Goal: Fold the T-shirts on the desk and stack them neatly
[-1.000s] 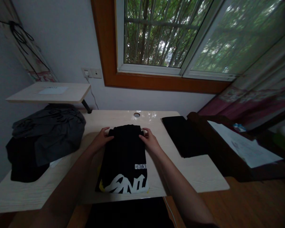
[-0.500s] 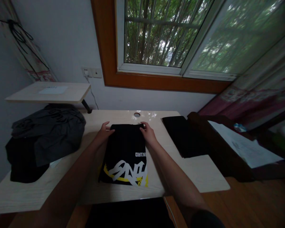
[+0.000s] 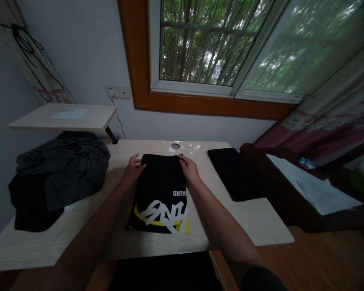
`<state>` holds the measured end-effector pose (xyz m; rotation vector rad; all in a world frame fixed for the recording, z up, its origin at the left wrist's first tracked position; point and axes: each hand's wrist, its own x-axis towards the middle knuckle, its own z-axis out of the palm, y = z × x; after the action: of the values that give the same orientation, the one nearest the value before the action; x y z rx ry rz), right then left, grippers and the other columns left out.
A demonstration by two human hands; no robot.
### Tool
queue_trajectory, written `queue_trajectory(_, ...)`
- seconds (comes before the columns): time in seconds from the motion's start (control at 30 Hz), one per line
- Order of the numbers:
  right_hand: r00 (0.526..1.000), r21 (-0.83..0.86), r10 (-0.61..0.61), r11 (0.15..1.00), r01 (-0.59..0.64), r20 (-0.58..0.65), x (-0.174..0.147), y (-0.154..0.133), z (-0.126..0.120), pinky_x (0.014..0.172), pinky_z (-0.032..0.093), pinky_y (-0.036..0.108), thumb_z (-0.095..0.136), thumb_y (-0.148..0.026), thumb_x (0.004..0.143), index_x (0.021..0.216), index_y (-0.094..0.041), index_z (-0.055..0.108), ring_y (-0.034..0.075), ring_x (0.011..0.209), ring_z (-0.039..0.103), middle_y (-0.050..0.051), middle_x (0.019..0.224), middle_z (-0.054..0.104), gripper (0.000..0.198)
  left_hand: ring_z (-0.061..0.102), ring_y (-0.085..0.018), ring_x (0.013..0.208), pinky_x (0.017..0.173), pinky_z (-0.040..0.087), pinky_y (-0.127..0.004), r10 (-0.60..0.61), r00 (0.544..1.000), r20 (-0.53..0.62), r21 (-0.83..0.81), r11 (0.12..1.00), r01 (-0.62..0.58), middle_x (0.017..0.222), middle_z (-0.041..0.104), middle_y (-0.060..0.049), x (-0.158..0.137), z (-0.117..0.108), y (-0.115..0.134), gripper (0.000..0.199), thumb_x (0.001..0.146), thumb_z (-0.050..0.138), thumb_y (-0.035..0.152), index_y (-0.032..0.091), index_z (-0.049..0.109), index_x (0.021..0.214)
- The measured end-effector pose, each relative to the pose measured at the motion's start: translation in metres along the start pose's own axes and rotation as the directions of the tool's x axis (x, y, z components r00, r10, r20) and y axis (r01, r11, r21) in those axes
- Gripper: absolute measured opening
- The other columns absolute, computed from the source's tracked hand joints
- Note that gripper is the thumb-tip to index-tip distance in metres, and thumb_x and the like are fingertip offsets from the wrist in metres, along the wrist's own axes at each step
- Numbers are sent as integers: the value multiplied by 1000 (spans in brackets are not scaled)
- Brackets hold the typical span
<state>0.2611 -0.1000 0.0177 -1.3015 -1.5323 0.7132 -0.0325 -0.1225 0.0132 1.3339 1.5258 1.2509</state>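
A folded black T-shirt lies on the light wooden desk in front of me, its white lettering and yellow print towards the near edge. My left hand is at its far left corner, fingers apart and the thumb touching the cloth's edge. At the far right corner, my right hand has its fingertips closed on the fabric. What lies under the fingertips is partly hidden.
A heap of dark grey and black clothes lies on the left, beneath a raised shelf. On the right is a folded black cloth, beside dark furniture with a white sheet on it.
The T-shirt has shifted slightly towards the far side of the desk. My right fingertips have moved onto its far right corner, while my left hand stays almost in place.
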Motion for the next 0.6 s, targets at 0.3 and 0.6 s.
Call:
queue_trajectory(0.3,993,-169,-25,985,45,118,-55,-4,-32,104,48,43,60,-34,93,139,-27,61,23,114,62,9,126,64,47,50,-29,133,118,36,-55,342,898,278,383,818,-430,141,57,-8,-74,-27,13,40,91,64,36,30,65,130)
queue_trajectory(0.6,961,-241,87,970,-22,261,-113,-29,-50,91,54,42,60,-32,94,141,-28,60,24,94,68,6,104,72,48,28,-36,152,119,37,-61,325,703,633,442,594,-672,155,51,-4,-165,-45,17,47,92,65,41,37,61,139)
